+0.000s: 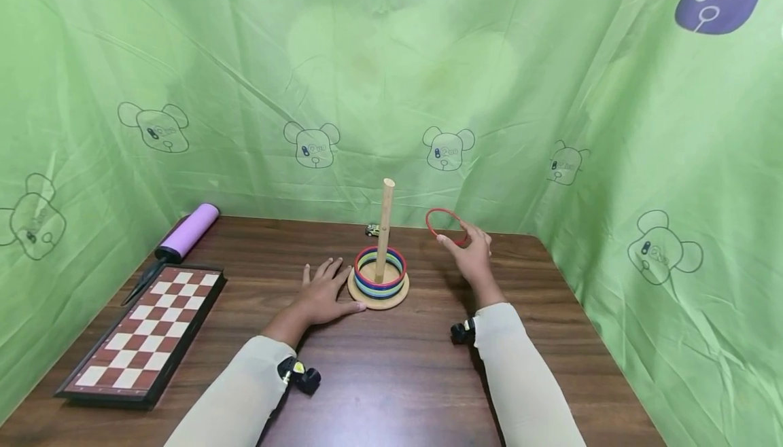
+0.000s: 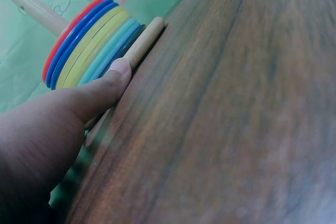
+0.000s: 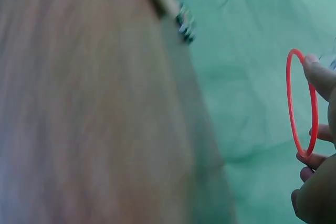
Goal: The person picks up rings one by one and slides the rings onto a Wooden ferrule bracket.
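A wooden peg (image 1: pixel 385 223) stands upright on a round wooden base (image 1: pixel 383 304). Stacked rings (image 2: pixel 84 45) in red, blue, yellow, light green-blue and dark blue encircle its foot, the red one on top. My left hand (image 1: pixel 322 295) rests on the table at the left of the base, fingers spread, its thumb touching the base's edge. To the right of the peg and above the table, my right hand (image 1: pixel 474 255) holds a red ring (image 3: pixel 290 95) between thumb and fingers. That ring is apart from the peg.
Behind the peg sits a small toy car (image 1: pixel 372 230). A folded chessboard (image 1: pixel 147 331) lies on the left of the wooden table (image 1: pixel 391 379), with a purple cylinder with a black end (image 1: pixel 191 231) beyond it. Green printed cloth (image 1: pixel 379 80) hangs around the back and sides.
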Motion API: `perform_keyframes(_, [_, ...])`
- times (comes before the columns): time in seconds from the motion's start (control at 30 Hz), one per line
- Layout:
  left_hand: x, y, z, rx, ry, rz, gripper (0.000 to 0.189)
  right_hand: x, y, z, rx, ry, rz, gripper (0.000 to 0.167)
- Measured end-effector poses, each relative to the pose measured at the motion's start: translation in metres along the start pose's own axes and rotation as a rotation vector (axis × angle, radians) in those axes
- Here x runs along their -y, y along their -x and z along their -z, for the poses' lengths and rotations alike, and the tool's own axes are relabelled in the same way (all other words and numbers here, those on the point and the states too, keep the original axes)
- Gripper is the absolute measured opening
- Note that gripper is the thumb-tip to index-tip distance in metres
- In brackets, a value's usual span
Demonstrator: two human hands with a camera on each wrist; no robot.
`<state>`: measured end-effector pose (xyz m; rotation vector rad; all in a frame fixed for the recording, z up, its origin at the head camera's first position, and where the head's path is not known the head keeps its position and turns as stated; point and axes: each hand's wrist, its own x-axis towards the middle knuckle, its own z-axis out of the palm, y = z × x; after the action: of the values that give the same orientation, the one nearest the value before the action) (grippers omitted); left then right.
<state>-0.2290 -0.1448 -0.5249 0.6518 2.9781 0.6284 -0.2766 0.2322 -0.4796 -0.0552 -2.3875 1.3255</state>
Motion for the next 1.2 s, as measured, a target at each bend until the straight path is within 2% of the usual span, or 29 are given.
perform_keyframes(0.17, [-0.002, -0.001, 0.001, 0.001, 0.000, -0.001, 0.109, 0.032, 0.002, 0.003, -0.027, -0.079, 0.058, 0.083])
perform_keyframes(0.37, [-0.001, -0.003, -0.001, 0.003, -0.009, -0.011, 0.110, 0.068, 0.006, 0.010, -0.057, -0.120, 0.150, 0.075])
perform_keyframes(0.63, [-0.002, -0.001, 0.000, -0.004, 0.006, -0.014, 0.109, 0.111, 0.004, 0.019, 0.007, -0.145, 0.209, 0.071])
perform_keyframes(0.77, [-0.001, 0.000, 0.000, -0.004, 0.012, -0.016, 0.109, 0.127, 0.004, 0.021, 0.035, -0.157, 0.214, 0.071])
perform_keyframes(0.93, [0.000, 0.000, 0.000, -0.014, 0.033, -0.023, 0.109, 0.146, 0.005, 0.023, 0.030, -0.179, 0.235, 0.068])
perform_keyframes(1.2, [-0.001, 0.001, 0.002, 0.005, 0.003, -0.007, 0.108, 0.167, 0.011, 0.023, 0.078, -0.189, 0.274, 0.064])
